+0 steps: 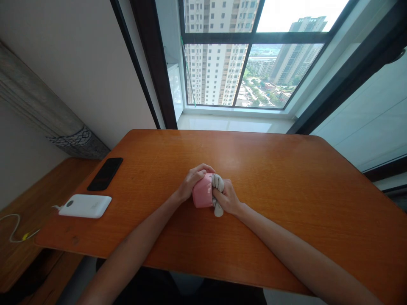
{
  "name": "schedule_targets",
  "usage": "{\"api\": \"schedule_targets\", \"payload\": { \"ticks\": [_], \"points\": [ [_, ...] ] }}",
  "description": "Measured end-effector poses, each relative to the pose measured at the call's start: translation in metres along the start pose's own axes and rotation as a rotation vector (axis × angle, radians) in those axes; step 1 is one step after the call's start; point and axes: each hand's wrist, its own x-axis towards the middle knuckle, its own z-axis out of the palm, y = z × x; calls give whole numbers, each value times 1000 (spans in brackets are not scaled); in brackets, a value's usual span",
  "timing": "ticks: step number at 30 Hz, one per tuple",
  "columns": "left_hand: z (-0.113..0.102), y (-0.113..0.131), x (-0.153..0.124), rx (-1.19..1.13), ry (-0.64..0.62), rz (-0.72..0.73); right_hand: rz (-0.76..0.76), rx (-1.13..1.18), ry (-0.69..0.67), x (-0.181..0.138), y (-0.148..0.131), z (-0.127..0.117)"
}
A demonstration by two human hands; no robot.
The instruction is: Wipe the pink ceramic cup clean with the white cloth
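A small bundle of pink cloth with a grey-white part sits at the middle of the orange wooden table. My left hand wraps its fingers over the top and left side of the pink cloth. From the right, my right hand grips the grey-white part, fingers curled around it. A grey-white end hangs out below that hand. Both forearms rest on the table and meet at the bundle.
A black phone lies face up near the table's left edge. A white power bank with a white cable lies in front of it. A lower wooden surface stands to the left. Large windows lie beyond the far edge.
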Motion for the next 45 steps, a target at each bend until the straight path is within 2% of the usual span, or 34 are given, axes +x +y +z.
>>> {"api": "schedule_targets", "payload": {
  "ticks": [5, 9, 15, 19, 25, 33, 36, 41, 45],
  "points": [
    [3, -3, -1, 50, 49, 47, 19, 10, -2, 1, 0, 0],
    [2, -4, -6, 214, 182, 316, 34, 31, -10, 1, 0, -1],
    [-8, -4, -12, 516, 67, 723, 57, 60, -6, 2, 1, -1],
    [-13, -4, -10, 647, 7, 839, 73, 72, 7, 2, 4, -1],
    [-9, -6, -7, 525, -48, 698, 74, 64, 35, 2, 7, -1],
    [-3, -1, -8, 383, -23, 542, 25, 30, 42, 1, 4, -1],
    [-1, 2, -7, 297, 5, 393, 7, 16, 36, 1, 3, 0],
    [2, 2, -2, 82, 44, 7, -18, 0, 21, 0, 1, 0],
    [3, -2, 1, -20, 67, -69, -23, -5, 23, 0, 1, 0]
  ]
}}
